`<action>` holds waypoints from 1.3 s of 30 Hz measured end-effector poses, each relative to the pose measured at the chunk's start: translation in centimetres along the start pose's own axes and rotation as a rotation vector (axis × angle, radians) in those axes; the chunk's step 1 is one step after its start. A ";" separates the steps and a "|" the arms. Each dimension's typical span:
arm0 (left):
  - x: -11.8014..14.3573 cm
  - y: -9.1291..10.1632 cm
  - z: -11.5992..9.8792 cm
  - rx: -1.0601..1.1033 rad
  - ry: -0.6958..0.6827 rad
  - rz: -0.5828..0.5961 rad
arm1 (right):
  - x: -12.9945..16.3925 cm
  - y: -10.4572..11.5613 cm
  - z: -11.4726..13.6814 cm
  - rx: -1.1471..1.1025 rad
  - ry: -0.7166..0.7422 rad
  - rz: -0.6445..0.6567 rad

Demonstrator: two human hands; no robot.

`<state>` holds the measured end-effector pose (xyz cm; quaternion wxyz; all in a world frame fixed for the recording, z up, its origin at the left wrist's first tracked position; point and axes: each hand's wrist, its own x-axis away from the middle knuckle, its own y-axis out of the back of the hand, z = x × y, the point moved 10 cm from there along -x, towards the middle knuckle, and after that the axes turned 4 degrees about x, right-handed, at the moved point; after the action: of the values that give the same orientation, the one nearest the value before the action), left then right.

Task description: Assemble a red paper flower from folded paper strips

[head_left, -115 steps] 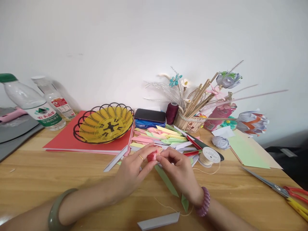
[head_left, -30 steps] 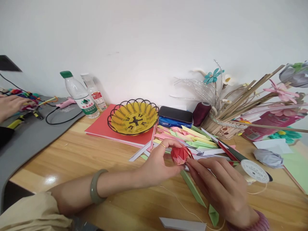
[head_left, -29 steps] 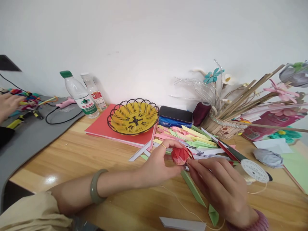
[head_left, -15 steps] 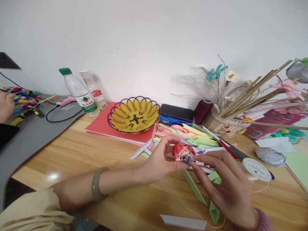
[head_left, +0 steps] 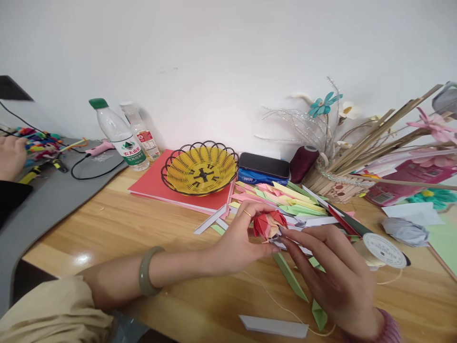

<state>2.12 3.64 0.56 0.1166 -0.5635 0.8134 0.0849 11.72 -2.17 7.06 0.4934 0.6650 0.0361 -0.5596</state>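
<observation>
My left hand (head_left: 237,240) holds a small folded-paper flower (head_left: 266,226), red with pale peach and grey-white parts, between thumb and fingers. From the right, the thumb and forefinger of my right hand (head_left: 332,269) pinch the flower's lower grey-white part; the exact contact is partly hidden. Below the hands lie green folded paper strips (head_left: 291,277) and a white folded strip (head_left: 273,326). A thin cream thread (head_left: 273,297) curves over the table beneath them. Behind the flower is a pile of pink, yellow and green folded strips (head_left: 285,197).
A yellow woven basket (head_left: 178,164) rests on red paper (head_left: 146,183). Two bottles, one green-capped (head_left: 119,138), stand left of it. A thread spool (head_left: 383,250) is right of my hands, with a craft-flower holder (head_left: 342,190) behind. Another person's hand (head_left: 12,155) shows far left.
The flower has turned slightly in my fingers, showing more peach and less grey-white. My right fingertips have shifted slightly up and left on it. The whole view has moved a little.
</observation>
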 end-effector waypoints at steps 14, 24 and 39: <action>0.3 -0.9 1.4 0.209 0.179 0.022 | 0.2 -0.8 -0.5 -0.042 -0.025 0.024; 0.5 -1.0 2.2 0.344 0.217 -0.015 | 0.4 -1.3 -0.7 0.023 -0.076 0.010; 0.8 -1.1 2.2 0.457 0.248 -0.037 | 0.1 -1.2 -0.3 0.120 -0.033 -0.045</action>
<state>3.11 3.09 -1.84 0.1418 -0.5435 0.8091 -0.1730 11.29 -1.40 6.23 0.4402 0.6831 0.0092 -0.5827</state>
